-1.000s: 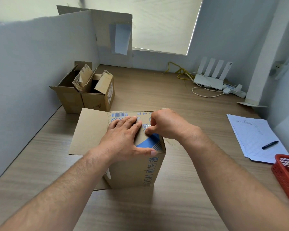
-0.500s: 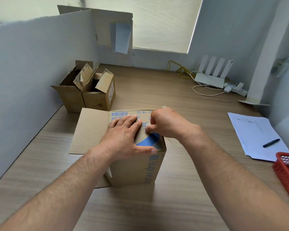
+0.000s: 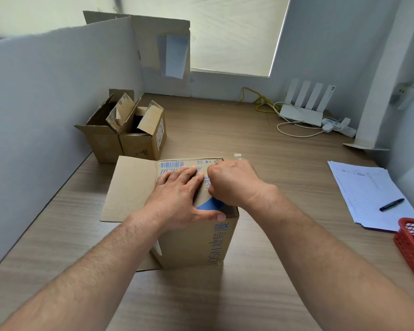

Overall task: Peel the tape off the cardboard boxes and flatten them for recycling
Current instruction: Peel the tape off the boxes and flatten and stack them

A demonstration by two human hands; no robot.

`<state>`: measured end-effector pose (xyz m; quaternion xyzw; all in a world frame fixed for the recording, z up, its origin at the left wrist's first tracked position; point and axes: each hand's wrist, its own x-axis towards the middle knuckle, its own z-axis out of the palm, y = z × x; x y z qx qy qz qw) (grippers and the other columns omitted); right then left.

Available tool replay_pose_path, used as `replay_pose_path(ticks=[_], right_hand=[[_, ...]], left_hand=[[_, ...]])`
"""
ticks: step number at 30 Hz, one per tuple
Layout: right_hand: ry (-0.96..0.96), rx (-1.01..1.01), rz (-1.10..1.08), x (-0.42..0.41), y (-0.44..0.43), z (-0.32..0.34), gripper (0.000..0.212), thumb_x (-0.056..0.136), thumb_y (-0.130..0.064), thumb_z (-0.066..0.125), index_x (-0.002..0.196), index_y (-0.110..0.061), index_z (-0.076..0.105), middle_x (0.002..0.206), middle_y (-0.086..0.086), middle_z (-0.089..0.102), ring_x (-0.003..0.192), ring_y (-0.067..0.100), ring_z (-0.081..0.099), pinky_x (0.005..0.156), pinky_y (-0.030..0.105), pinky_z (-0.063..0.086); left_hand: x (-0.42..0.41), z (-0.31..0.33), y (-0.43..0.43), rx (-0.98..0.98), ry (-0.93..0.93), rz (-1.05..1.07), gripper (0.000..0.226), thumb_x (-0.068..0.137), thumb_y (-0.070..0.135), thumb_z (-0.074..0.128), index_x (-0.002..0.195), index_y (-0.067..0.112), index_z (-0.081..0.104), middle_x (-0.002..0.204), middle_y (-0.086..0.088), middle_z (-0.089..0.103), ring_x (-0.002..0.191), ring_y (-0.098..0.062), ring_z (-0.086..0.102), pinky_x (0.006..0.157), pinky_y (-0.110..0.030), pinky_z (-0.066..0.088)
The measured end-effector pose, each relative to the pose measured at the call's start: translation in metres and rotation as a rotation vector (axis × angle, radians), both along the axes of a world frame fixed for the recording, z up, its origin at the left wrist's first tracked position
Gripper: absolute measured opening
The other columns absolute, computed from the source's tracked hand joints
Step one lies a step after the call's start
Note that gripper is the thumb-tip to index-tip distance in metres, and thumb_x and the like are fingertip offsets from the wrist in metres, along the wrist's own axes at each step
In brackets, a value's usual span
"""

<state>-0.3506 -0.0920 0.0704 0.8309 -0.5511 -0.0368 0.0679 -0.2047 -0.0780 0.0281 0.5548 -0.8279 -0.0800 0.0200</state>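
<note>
On the desk (image 3: 280, 192), three boxes (image 3: 196, 244).

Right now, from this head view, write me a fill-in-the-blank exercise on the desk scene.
1. The left hand lies flat on top of the box whose lettering is ____.
2. The black pen lies on a stack of ____.
3. The white router has ____ antennas.
4. The basket at the right edge is ____.
Missing words: blue; paper; four; red.
</note>
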Motion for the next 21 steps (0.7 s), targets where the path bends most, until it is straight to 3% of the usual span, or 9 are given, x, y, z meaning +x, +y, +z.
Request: replay_pose_path(ticks=[4, 8, 11, 14, 18, 19, 21], right_hand=[[-0.188, 0.116, -0.101, -0.007, -0.003, -0.002, 0.02, 0.091, -0.029, 0.05, 0.097, -0.011, 0.057, 0.104, 0.012, 0.063, 0.098, 0.03, 0.056, 0.071, 0.03, 0.034], [-0.8, 0.192, -0.351, -0.036, -0.007, -0.015, 0.017, 0.086, -0.019, 0.054, 0.071, -0.012, 0.052, 0.069, 0.007, 0.056, 0.067, 0.025, 0.057, 0.064, 0.034, 0.045], [-1.124, 0.177, -0.514, -0.058, -0.003, -0.028, 0.014, 0.085, -0.008, 0.049, 0.071, -0.007, 0.053, 0.064, 0.011, 0.051, 0.05, 0.018, 0.054, 0.058, 0.036, 0.05], [-1.245, 0.207, -0.544, -0.064, -0.001, -0.041, 0.015, 0.089, -0.007, 0.049, 0.077, -0.004, 0.057, 0.073, 0.01, 0.057, 0.051, 0.015, 0.053, 0.05, 0.032, 0.05], [-1.447, 0.129, -0.527, -0.059, -0.001, -0.041, 0.024, 0.097, -0.021, 0.045, 0.093, -0.004, 0.062, 0.079, 0.003, 0.058, 0.05, 0.013, 0.051, 0.043, 0.026, 0.042], [-1.451, 0.115, -0.511, -0.057, -0.001, -0.039, 0.027, 0.097, -0.027, 0.046, 0.094, -0.005, 0.062, 0.08, 0.003, 0.059, 0.051, 0.014, 0.052, 0.045, 0.028, 0.043], [-1.257, 0.069, -0.467, -0.051, -0.001, -0.037, 0.03, 0.092, -0.038, 0.054, 0.091, -0.009, 0.062, 0.081, 0.003, 0.063, 0.059, 0.016, 0.056, 0.058, 0.033, 0.047]], left_hand=[[0.0, 0.0, 0.002, -0.012, 0.007, 0.011, 0.149, 0.027, 0.103, -0.009, 0.154, 0.028, 0.012, 0.162, 0.008, 0.005, 0.148, -0.009, -0.003, 0.12, -0.035, -0.003], [0.002, 0.0, 0.005, 0.002, 0.022, 0.029, 0.144, 0.031, 0.104, -0.001, 0.154, 0.029, 0.009, 0.162, 0.01, 0.001, 0.147, -0.008, -0.006, 0.12, -0.034, -0.005], [0.002, 0.0, 0.005, 0.018, 0.024, 0.029, 0.138, 0.038, 0.103, 0.006, 0.154, 0.03, 0.007, 0.162, 0.01, 0.0, 0.147, -0.007, -0.007, 0.12, -0.034, -0.006], [0.001, 0.0, 0.003, 0.015, 0.012, 0.021, 0.14, 0.035, 0.104, 0.001, 0.154, 0.03, 0.007, 0.162, 0.011, 0.0, 0.147, -0.007, -0.007, 0.119, -0.034, -0.007], [0.0, 0.002, 0.003, 0.021, 0.004, 0.027, 0.139, 0.036, 0.103, 0.002, 0.154, 0.031, 0.007, 0.162, 0.011, -0.001, 0.147, -0.007, -0.008, 0.117, -0.033, -0.008], [0.0, 0.002, 0.004, 0.021, 0.006, 0.03, 0.139, 0.036, 0.104, 0.002, 0.154, 0.03, 0.007, 0.162, 0.011, -0.001, 0.147, -0.007, -0.008, 0.117, -0.033, -0.008], [0.0, 0.002, 0.005, 0.019, 0.003, 0.033, 0.141, 0.035, 0.104, 0.0, 0.154, 0.03, 0.007, 0.162, 0.011, 0.0, 0.147, -0.007, -0.007, 0.117, -0.032, -0.007]])
